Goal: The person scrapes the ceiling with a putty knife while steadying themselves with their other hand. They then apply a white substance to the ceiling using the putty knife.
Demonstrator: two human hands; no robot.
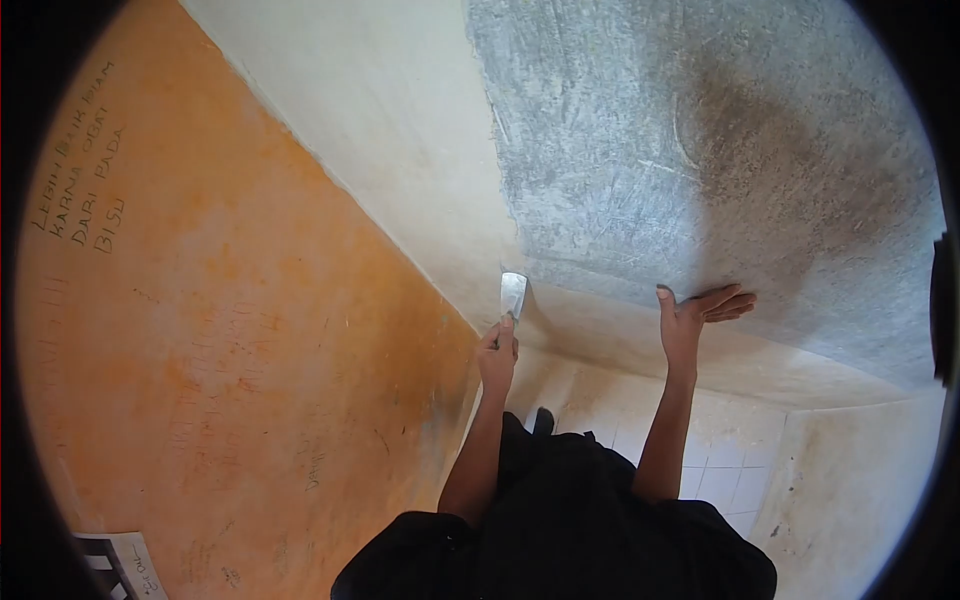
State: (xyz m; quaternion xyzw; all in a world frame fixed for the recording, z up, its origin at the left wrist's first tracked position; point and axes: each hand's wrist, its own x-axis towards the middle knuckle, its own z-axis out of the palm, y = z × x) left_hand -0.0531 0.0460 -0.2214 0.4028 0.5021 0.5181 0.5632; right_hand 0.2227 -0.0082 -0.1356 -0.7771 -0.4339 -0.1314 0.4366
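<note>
My left hand (498,355) is closed around the handle of a scraper (513,292). The scraper's flat metal blade points up and meets the cream-painted wall (420,130), just below the lower left corner of a bare grey patch (610,150). Farther right, my right hand (705,308) lies flat along the lower edge of that patch, its thumb apart and its fingers stretched to the right. Nothing shows in it. Scratch marks and a ragged left border run over the grey surface.
An orange wall (230,330) with handwriting adjoins on the left. A paper sheet (130,565) is at the lower left. White tiled floor (725,475) shows beyond my dark clothing. Another pale wall (850,490) stands at the lower right.
</note>
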